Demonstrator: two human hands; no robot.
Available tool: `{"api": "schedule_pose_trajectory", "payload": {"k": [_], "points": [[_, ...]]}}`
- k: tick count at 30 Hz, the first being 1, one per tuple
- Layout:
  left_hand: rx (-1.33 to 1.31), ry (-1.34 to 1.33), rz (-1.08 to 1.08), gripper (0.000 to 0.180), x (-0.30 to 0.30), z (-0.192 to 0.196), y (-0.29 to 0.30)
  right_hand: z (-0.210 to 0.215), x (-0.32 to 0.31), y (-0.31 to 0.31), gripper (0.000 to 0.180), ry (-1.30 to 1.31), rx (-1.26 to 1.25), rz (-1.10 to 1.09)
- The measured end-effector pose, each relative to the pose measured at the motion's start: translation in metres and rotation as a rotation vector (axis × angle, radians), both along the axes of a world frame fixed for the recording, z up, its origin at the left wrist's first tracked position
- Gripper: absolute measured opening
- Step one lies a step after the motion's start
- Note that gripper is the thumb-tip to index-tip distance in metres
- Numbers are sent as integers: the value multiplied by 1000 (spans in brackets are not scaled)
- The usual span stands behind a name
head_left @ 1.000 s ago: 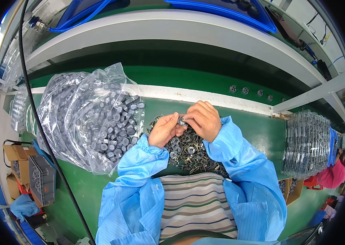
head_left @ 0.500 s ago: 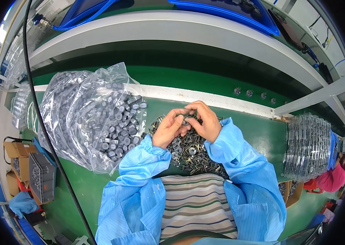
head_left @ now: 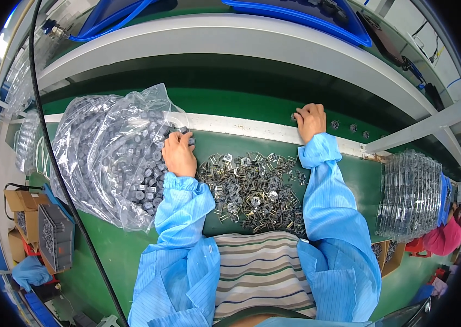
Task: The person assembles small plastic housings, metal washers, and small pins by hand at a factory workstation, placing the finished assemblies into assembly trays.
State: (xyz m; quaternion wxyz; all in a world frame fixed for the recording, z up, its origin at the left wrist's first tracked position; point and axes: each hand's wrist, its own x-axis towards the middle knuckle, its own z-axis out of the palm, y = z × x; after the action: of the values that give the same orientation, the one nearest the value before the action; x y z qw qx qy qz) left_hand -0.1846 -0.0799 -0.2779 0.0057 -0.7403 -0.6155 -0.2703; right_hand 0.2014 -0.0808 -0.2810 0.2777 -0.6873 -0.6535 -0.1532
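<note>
My left hand (head_left: 180, 155) is at the right side of a heap of small grey round plastic parts (head_left: 148, 175), which spill from the mouth of a clear plastic bag (head_left: 97, 158). Its fingers are curled together on a grey part beside the heap. Beyond the white ledge, my right hand (head_left: 311, 121) reaches onto the far green strip. Its fingertips pinch a small dark component (head_left: 294, 117), partly hidden by the fingers. Between my forearms lies a loose pile of small components with brass-coloured metal pins (head_left: 255, 193).
To the right of my right hand, several small components (head_left: 353, 127) stand in a row. Stacked clear plastic trays (head_left: 411, 196) stand at the table's right end. A white shelf beam (head_left: 230, 41) crosses above, and a black cable (head_left: 58, 158) hangs at the left.
My hands have parted from over the pinned pile, where they worked together on a small part. The left went to the grey heap, the right forward past the ledge.
</note>
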Motion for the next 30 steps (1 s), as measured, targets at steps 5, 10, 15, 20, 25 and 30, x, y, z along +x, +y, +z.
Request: {"api": "schedule_pose_trajectory", "payload": {"k": [5,10,15,20,25,30], "points": [[-61,-38,17,40,-3,-4,5,23,-23,-9,9,251,-35,285],[119,-23,-9,42,-1,0,4,17,-76,-37,23,419,-613,616],[-58,-1086,-222,26,19,3,5,13,-90,-38,15,721,-682,345],[-541,-1353,-413,32,34,15,-16,25,-75,-40,10,337,-638,364],[-349,-1092,-508,37,59,24,-30,13,-64,-35,20,389,-477,754],[-306,-741,-416,35,68,34,-41,17,-67,-34,15,260,-518,645]]}}
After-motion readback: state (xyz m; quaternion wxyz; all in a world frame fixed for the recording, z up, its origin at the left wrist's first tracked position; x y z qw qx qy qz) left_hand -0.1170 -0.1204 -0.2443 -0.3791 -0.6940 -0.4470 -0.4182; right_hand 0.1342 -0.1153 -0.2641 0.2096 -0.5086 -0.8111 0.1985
